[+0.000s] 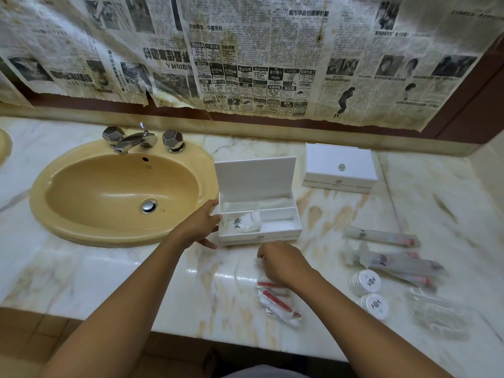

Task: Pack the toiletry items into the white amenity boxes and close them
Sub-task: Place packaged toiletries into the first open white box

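A white amenity box [283,232] stands open on the marble counter, its lid upright, with a clear printed sachet [245,221] lying in its left compartment. My left hand [200,226] rests against the box's left wall, holding it. In front of the box, my right hand [281,261] pinches a clear plastic packet [257,264] at the top of a small pile of wrapped red-handled items [278,301]. A second white box [339,167] with a round knob sits shut at the back right.
A yellow sink [120,192] with a chrome tap [133,140] lies left of the box. To the right lie long frosted packets [381,237], two round white containers [366,282] and crumpled clear wrap [439,315]. Newspaper covers the wall behind.
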`<state>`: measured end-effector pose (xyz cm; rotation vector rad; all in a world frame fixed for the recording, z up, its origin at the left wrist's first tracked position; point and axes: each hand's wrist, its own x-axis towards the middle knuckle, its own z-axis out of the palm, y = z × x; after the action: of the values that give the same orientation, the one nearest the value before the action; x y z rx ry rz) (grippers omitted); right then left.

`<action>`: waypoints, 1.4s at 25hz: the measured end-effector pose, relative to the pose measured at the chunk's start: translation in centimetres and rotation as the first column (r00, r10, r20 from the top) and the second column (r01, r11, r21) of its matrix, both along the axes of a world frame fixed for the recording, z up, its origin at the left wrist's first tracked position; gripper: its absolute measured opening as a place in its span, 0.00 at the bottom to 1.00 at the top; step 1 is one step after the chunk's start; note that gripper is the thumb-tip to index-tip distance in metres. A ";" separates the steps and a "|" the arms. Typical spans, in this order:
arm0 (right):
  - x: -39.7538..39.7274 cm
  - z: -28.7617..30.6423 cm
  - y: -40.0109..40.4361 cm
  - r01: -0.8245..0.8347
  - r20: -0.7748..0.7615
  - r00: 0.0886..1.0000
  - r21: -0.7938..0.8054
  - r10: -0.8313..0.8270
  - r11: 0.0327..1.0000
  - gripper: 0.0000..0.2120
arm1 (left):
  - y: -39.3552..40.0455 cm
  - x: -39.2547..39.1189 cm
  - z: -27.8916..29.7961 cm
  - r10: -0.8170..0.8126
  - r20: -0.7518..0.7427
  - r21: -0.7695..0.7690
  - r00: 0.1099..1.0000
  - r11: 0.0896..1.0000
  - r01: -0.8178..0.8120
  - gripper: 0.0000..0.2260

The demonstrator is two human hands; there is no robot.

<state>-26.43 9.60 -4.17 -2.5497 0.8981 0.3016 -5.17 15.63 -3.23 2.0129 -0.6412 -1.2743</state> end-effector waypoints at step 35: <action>3.0 1.8 -5.0 0.176 0.336 0.932 -0.103 -0.132 0.979 0.13 | 0.1 0.0 -0.1 -0.010 0.023 0.006 1.000 1.000 0.009 0.19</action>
<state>-23.47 4.55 -2.41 -2.5214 1.0055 -0.2328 -5.20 15.73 -3.34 2.0342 -0.6589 -1.2623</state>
